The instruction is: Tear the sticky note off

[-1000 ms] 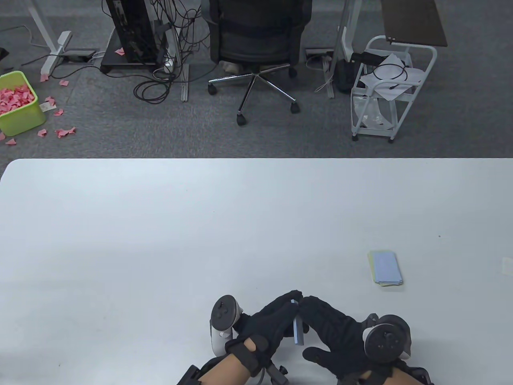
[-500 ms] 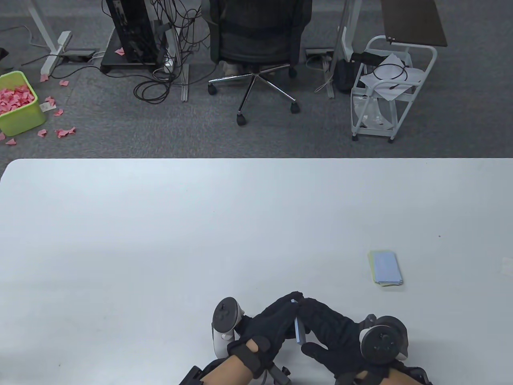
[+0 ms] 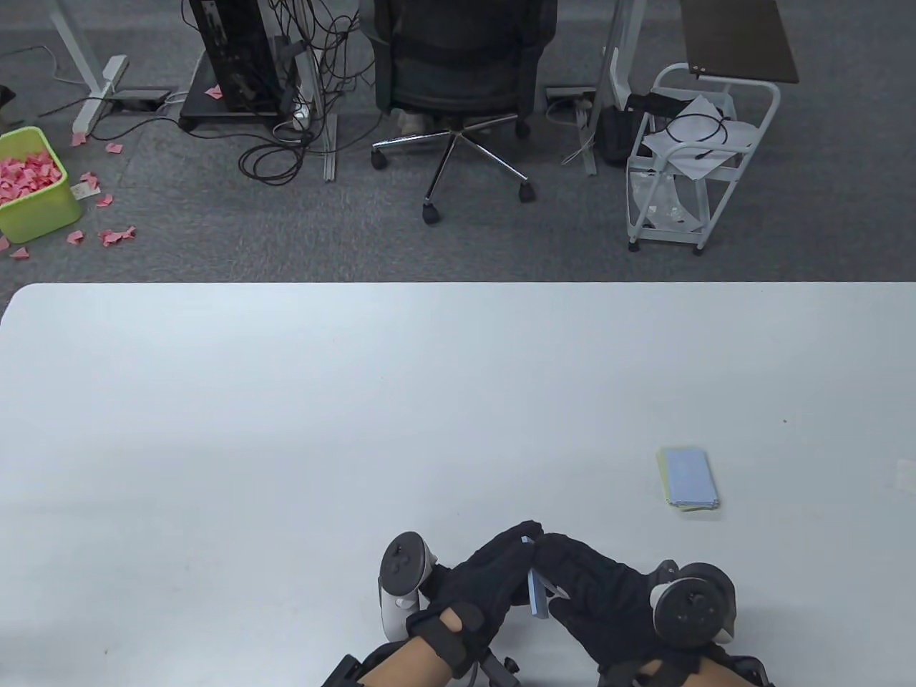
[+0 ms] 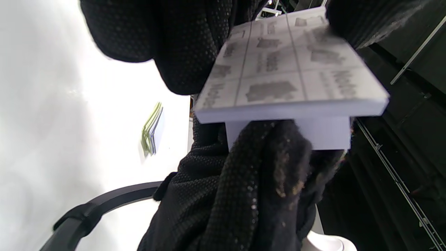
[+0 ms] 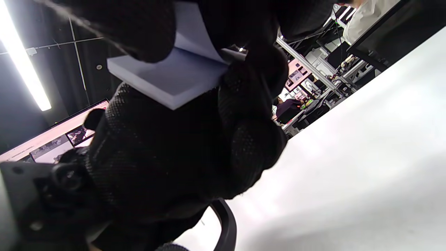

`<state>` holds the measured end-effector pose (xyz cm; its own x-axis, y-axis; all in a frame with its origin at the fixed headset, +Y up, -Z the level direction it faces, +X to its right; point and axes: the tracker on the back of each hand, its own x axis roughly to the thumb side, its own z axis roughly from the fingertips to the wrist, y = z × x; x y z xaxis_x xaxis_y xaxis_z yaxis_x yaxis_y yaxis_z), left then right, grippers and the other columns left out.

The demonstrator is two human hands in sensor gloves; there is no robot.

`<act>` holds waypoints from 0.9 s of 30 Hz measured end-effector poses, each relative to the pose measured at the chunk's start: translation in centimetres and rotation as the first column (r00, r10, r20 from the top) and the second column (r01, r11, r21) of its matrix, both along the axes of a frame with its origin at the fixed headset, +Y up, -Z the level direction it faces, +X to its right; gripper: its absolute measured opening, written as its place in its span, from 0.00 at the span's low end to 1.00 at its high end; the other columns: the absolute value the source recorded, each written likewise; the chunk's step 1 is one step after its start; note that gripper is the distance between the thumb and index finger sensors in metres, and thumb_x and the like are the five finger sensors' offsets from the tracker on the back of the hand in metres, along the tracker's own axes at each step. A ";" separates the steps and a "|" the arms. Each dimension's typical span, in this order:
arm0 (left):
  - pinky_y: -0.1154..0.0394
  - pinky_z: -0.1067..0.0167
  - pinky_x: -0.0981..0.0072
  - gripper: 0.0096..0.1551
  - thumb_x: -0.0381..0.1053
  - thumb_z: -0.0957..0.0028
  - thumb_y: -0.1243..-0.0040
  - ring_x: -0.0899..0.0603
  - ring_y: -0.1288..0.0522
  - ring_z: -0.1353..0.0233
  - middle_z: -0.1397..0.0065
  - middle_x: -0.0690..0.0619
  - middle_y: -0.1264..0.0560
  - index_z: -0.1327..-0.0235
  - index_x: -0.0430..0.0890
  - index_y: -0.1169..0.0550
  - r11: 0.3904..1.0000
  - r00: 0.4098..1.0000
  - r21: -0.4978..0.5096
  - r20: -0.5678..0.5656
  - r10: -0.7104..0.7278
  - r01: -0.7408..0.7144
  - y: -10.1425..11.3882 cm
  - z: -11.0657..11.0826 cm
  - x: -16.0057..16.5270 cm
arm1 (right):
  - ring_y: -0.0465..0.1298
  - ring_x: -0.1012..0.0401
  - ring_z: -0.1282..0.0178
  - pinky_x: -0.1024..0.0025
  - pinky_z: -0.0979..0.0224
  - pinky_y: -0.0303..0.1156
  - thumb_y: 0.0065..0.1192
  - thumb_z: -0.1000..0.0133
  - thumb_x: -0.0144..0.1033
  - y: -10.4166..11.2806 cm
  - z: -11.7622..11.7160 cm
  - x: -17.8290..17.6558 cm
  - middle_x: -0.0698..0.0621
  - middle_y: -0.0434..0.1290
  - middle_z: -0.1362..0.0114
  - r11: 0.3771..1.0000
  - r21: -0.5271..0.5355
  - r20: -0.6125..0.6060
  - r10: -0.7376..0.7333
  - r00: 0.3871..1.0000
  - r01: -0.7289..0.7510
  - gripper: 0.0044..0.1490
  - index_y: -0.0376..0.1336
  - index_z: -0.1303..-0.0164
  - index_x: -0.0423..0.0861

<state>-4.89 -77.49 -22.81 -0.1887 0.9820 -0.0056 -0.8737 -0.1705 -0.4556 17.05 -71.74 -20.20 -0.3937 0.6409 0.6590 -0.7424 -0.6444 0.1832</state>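
Observation:
A pale blue sticky note pad (image 3: 536, 594) stands on edge between both hands near the table's front edge. My left hand (image 3: 494, 572) grips the pad; in the left wrist view its printed back (image 4: 285, 73) faces the camera. My right hand (image 3: 572, 580) pinches the top sheet (image 3: 554, 590), which is peeled away from the pad. In the left wrist view the lifted sheet (image 4: 327, 134) hangs below the pad's edge. In the right wrist view the pad (image 5: 174, 80) sits between dark gloved fingers, with the sheet (image 5: 191, 31) curling up from it.
A small stack of torn-off blue and green notes (image 3: 688, 479) lies on the white table (image 3: 358, 393) to the right; it also shows in the left wrist view (image 4: 151, 129). A small white scrap (image 3: 907, 472) lies at the right edge. Office chair, cart and a green bin stand beyond the table.
My right hand has closed its thumb in and pulled the top sheet away from the pad, so a lifted corner now shows. My left hand and the pad have barely moved.

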 end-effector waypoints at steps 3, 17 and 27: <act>0.26 0.38 0.40 0.51 0.70 0.33 0.44 0.37 0.21 0.38 0.25 0.36 0.30 0.17 0.32 0.38 1.000 0.999 0.007 -0.055 -0.001 0.002 0.1 0.2 0.2 | 0.58 0.49 0.20 0.52 0.23 0.61 0.63 0.45 0.46 -0.3 -0.1 -0.3 0.49 0.53 0.20 0.999 -0.031 0.040 -0.014 0.999 0.015 0.39 0.50 0.27 0.52; 0.19 0.45 0.39 0.44 0.59 0.34 0.65 0.36 0.17 0.44 0.26 0.30 0.32 0.18 0.28 0.40 0.991 0.982 0.130 -0.180 0.057 -0.033 1.5 1.0 1.1 | 0.57 0.51 0.22 0.52 0.23 0.60 0.56 0.43 0.40 0.3 0.9 -1.6 0.51 0.58 0.25 0.997 0.046 0.127 -0.065 0.990 0.059 0.29 0.57 0.31 0.49; 0.17 0.46 0.40 0.43 0.59 0.34 0.63 0.36 0.15 0.45 0.28 0.30 0.29 0.20 0.27 0.37 0.985 0.980 0.163 -0.181 0.087 -0.057 2.2 1.2 0.8 | 0.55 0.54 0.21 0.54 0.22 0.58 0.54 0.43 0.42 0.5 1.2 -1.4 0.54 0.58 0.24 0.990 0.045 0.100 -0.136 0.986 0.132 0.29 0.56 0.31 0.51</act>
<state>-4.12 -75.28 -21.60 -0.2420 0.9517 0.1890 -0.9340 -0.1757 -0.3112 15.61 -71.25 -18.97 -0.3726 0.6674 0.6448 -0.8360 -0.5430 0.0790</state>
